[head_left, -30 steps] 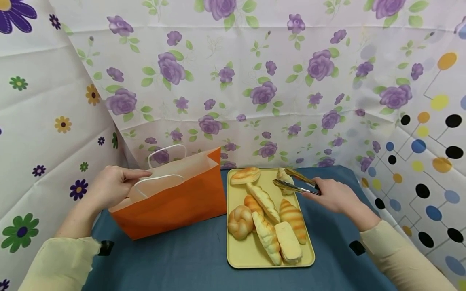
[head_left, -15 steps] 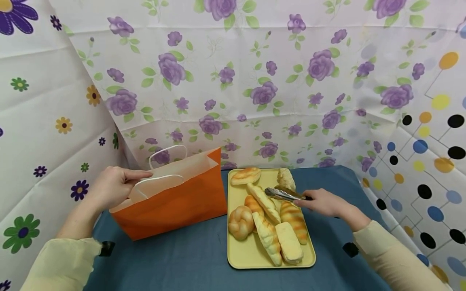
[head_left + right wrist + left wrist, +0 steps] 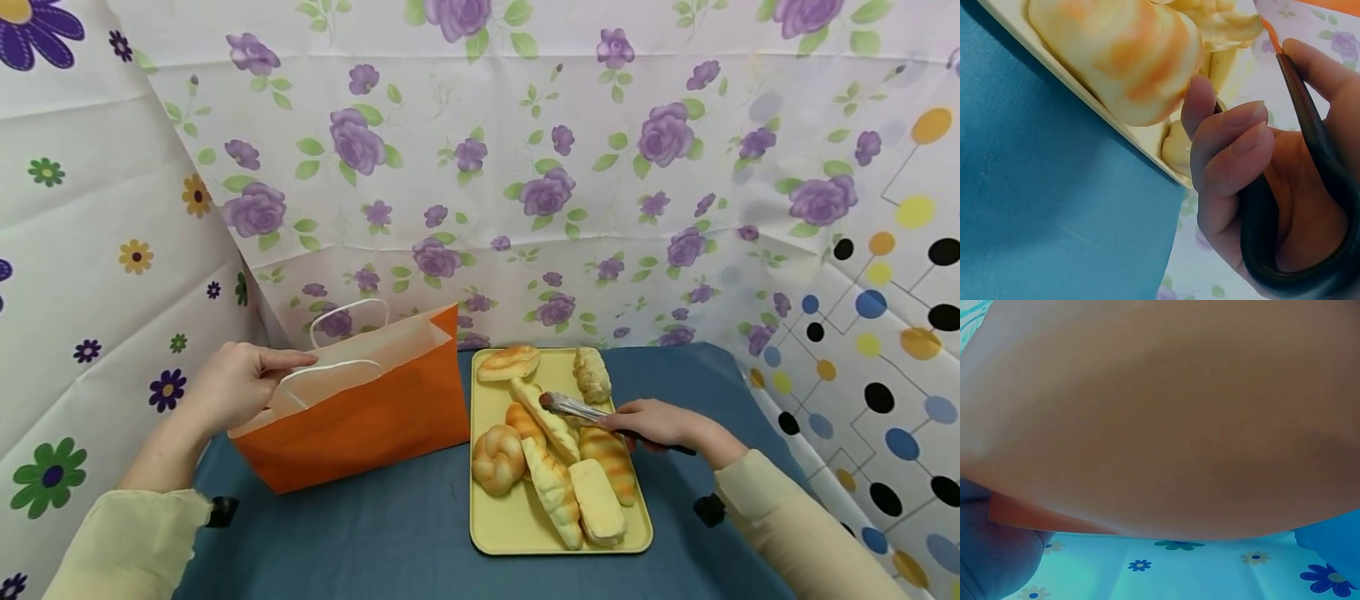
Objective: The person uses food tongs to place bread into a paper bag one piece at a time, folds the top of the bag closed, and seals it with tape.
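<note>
My left hand [image 3: 234, 385] holds the left end of an orange paper bag [image 3: 367, 429] by its rim, index finger stretched along the opening. The bag's side fills most of the left wrist view. Black-handled metal tongs [image 3: 579, 408] are gripped in my right hand [image 3: 662, 422], fingers curled round the handles in the right wrist view. Their tips hover over or touch a long split bread [image 3: 558, 433]; which one cannot be told. A striped bread [image 3: 611, 467] lies just below my right hand on a yellow tray [image 3: 487, 529]. The tongs' arms look close together.
Other breads share the tray: a knotted roll [image 3: 498, 460], a rectangular loaf [image 3: 597, 504], a long scored bread [image 3: 553, 496], a flat oval bread [image 3: 508, 364] and a knobbly roll [image 3: 592, 375]. Blue cloth [image 3: 375, 533] covers the table. Patterned curtains [image 3: 480, 167] enclose it.
The tongs have left the knobbly roll at the tray's back right and moved down and left, their arms drawing together. My left hand and the bag stay put.
</note>
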A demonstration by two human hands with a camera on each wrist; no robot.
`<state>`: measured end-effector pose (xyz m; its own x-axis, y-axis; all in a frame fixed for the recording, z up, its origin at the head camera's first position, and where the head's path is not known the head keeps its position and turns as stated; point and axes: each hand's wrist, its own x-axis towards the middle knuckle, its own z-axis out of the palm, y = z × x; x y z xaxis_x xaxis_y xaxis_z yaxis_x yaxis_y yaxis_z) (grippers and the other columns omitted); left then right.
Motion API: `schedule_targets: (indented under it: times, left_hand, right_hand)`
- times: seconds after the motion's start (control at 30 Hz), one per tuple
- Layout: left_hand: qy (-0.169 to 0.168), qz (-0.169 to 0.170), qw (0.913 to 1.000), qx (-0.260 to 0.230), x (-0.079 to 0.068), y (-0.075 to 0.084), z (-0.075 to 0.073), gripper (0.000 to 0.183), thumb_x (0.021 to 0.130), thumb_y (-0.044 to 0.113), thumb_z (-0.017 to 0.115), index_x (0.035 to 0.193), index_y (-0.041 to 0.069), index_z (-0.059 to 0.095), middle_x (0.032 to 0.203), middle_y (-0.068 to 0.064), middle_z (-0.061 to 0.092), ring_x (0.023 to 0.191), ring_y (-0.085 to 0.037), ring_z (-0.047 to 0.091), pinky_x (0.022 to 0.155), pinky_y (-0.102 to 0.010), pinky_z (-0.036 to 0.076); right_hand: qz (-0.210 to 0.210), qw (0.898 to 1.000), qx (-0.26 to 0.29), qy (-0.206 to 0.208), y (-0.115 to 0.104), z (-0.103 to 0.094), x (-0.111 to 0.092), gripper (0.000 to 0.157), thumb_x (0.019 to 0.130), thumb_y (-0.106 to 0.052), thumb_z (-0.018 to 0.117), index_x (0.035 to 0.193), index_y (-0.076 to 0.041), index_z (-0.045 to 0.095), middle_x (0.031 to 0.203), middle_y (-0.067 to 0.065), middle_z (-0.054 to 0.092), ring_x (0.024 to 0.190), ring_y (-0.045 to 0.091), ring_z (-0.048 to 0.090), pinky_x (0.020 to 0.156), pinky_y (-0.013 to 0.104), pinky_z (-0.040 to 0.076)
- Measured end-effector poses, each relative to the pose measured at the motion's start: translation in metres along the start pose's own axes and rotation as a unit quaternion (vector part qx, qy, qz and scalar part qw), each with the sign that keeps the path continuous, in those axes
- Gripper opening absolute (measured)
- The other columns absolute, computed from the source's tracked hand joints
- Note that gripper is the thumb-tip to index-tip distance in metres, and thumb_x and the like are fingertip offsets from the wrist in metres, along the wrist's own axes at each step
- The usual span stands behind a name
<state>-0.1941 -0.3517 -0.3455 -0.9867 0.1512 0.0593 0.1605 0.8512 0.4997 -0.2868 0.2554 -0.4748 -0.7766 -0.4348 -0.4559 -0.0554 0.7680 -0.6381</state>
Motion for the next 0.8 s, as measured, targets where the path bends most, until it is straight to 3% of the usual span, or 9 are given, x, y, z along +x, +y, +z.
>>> schedule_targets:
  times: [0.13, 0.37, 0.5, 0.8]
  left_hand:
    - [-0.003, -0.002, 1.0, -0.003, 0.001, 0.001, 0.0, 0.059, 0.091, -0.014, 0.05, 0.136, 0.013, 0.076, 0.055, -0.003, 0.054, 0.052, -0.023, 0.044, 0.045, -0.029, 0.033]
    - [-0.007, -0.008, 0.9999, -0.002, 0.001, 0.002, -0.001, 0.065, 0.086, -0.015, 0.047, 0.137, 0.014, 0.076, 0.055, -0.004, 0.055, 0.051, -0.022, 0.041, 0.045, -0.029, 0.033]
    - [-0.001, -0.002, 1.0, 0.0, 0.001, 0.001, -0.002, 0.063, 0.086, -0.014, 0.047, 0.135, 0.013, 0.077, 0.061, -0.008, 0.062, 0.051, -0.022, 0.046, 0.044, -0.029, 0.035]
    - [-0.008, -0.009, 0.9999, -0.002, 0.002, 0.002, -0.001, 0.065, 0.085, -0.015, 0.048, 0.137, 0.013, 0.076, 0.055, -0.002, 0.054, 0.052, -0.024, 0.046, 0.045, -0.03, 0.035]
  right_hand:
    - [0.004, 1.0, -0.002, -0.012, -0.002, -0.003, 0.002, 0.062, 0.104, -0.065, 0.057, 0.103, -0.005, 0.072, 0.075, 0.01, 0.062, 0.047, 0.015, 0.038, 0.052, 0.035, 0.041]
    - [0.016, 0.999, -0.021, -0.048, -0.012, -0.011, 0.008, 0.069, 0.103, -0.066, 0.056, 0.097, 0.002, 0.068, 0.071, 0.009, 0.057, 0.049, 0.015, 0.039, 0.055, 0.036, 0.043]
    - [0.026, 0.997, -0.018, -0.07, -0.016, -0.014, 0.012, 0.064, 0.104, -0.064, 0.056, 0.089, -0.002, 0.066, 0.07, 0.007, 0.054, 0.05, 0.015, 0.039, 0.056, 0.036, 0.043]
    - [0.029, 0.996, -0.009, -0.083, -0.017, -0.016, 0.017, 0.062, 0.102, -0.064, 0.059, 0.087, -0.004, 0.064, 0.067, 0.004, 0.052, 0.051, 0.016, 0.038, 0.056, 0.034, 0.041]
